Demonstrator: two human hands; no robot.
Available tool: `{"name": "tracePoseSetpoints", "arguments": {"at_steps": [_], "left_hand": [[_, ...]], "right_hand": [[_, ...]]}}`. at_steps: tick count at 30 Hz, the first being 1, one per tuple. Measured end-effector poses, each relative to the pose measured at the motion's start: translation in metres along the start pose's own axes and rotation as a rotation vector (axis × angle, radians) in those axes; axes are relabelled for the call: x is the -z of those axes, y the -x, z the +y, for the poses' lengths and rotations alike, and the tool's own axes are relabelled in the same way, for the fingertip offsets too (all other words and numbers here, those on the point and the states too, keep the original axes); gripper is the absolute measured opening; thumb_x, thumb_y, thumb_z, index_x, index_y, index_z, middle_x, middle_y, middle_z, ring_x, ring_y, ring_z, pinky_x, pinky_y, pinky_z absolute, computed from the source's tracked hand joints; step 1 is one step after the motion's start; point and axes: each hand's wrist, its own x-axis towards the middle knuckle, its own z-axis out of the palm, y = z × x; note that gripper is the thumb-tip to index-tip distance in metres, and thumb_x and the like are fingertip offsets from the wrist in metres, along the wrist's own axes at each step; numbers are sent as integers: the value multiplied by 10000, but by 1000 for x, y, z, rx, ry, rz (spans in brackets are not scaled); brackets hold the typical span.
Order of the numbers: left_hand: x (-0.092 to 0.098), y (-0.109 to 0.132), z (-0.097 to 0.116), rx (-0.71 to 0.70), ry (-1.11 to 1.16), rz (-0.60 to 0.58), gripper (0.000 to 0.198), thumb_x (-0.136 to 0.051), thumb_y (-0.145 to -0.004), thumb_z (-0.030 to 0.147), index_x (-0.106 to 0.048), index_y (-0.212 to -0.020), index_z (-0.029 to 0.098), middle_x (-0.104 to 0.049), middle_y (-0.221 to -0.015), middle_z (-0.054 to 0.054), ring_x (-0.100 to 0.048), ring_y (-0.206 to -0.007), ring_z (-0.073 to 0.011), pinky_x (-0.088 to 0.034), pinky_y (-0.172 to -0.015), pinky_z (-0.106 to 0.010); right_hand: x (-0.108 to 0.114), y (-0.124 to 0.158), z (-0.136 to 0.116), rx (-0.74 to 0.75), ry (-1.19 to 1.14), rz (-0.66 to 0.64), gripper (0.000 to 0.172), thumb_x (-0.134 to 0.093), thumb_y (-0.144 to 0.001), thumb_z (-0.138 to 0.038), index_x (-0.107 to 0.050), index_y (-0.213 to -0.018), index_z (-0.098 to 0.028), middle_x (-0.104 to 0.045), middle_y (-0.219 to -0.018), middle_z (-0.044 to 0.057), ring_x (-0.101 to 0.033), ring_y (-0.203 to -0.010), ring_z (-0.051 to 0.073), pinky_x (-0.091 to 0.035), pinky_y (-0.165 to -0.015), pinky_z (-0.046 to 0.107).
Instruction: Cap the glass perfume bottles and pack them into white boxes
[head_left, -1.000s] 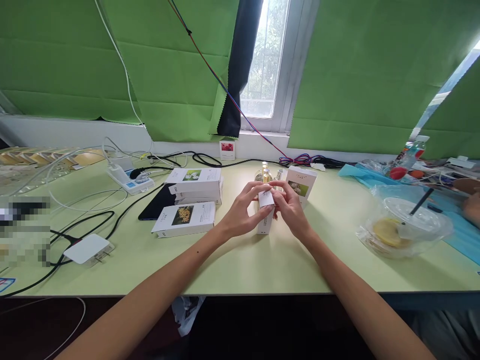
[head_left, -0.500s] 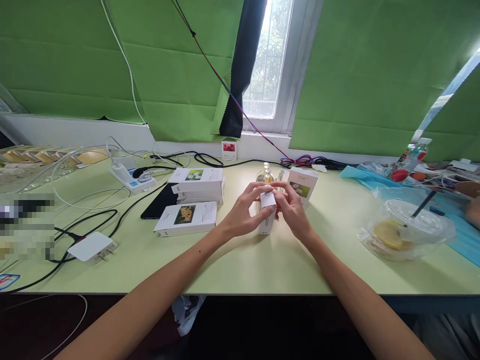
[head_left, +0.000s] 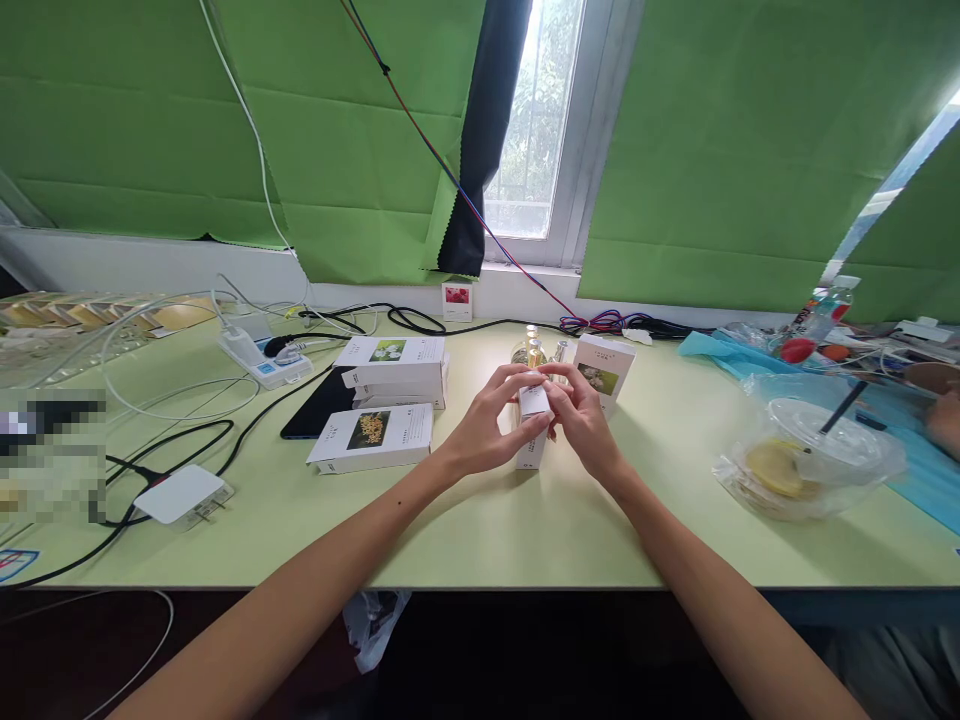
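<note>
A small white carton stands upright on the pale green table, its narrow printed side toward me. My left hand grips it from the left, thumb along the near side and fingers over the far top edge. From the right, my right hand holds the top, its thumb and fingers at the top flap. Part of the carton is covered by my fingers. Just behind it are several small glass bottles with shiny caps, partly hidden. Another white box with a flower picture stands upright behind my right hand.
At left lie a flat white box, stacked white boxes, a dark phone-like slab, a power strip and a white charger with cables. At right sits a bagged plastic cup with a straw; another person's hand shows beyond.
</note>
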Motion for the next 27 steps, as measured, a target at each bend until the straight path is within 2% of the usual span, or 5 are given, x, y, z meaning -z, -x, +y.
{"name": "tracePoseSetpoints", "arguments": {"at_steps": [27], "left_hand": [[-2,-1,3,17,-30,14,380,-612,-939,405,-577,-1298,289,-510,-1372,-102,-529,-1299,-261,-557,-986,-406]], "right_hand": [[1,0,1,9,7,-4,337,-593,-887,-515,-544,-1066,-234,-551,-619,-72,-483,-463,104,-413,-418,235]]}}
